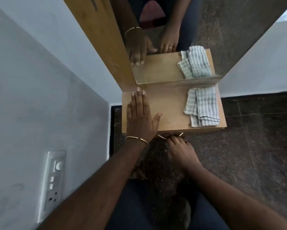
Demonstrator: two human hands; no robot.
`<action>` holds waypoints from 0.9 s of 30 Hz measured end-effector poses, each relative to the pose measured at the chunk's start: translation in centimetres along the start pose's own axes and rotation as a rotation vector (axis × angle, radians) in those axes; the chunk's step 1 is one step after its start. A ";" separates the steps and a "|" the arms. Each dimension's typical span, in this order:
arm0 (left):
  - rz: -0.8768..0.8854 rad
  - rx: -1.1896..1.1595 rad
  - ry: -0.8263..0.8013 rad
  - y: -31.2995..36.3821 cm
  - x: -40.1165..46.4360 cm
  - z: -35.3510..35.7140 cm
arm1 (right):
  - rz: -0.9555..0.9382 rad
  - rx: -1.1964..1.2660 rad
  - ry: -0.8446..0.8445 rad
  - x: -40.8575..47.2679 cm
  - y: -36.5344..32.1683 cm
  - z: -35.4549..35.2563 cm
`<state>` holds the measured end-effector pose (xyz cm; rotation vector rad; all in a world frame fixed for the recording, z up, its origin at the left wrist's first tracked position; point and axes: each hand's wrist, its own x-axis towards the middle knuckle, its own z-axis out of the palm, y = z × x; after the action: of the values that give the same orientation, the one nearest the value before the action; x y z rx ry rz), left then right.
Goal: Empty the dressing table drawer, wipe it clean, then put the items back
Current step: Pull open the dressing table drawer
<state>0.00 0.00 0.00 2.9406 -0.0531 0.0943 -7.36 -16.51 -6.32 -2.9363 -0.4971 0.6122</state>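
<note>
A small wooden dressing table (171,112) stands below a mirror (172,47). My left hand (140,117) lies flat on the left part of its top, fingers straight. At the table's front edge, my right hand (181,146) has its fingers curled round the metal drawer handle (170,135). The drawer front is hidden under the table top, so I cannot tell how far it is out. A folded white and grey checked cloth (201,106) lies on the right part of the top.
A pale wall with a switch and socket plate (54,178) is on the left. Dark speckled stone floor (255,155) surrounds the table. The mirror reflects both hands and the cloth. My legs in dark trousers are at the bottom.
</note>
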 end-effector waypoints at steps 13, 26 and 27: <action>-0.028 -0.051 0.206 0.3 -0.3 5.9 | -0.101 -0.044 0.411 2.8 1.7 6.9; 0.006 -0.027 0.147 -0.5 -12.9 2.0 | -0.110 -0.080 0.213 -9.4 -2.0 7.5; 0.003 -0.033 0.144 -0.7 -13.6 1.7 | -0.112 -0.100 0.188 -10.2 -2.4 7.6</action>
<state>-13.47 0.72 -2.67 2.8918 -0.0376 0.3027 -19.99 -17.46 -9.03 -2.9927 -0.6834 0.3032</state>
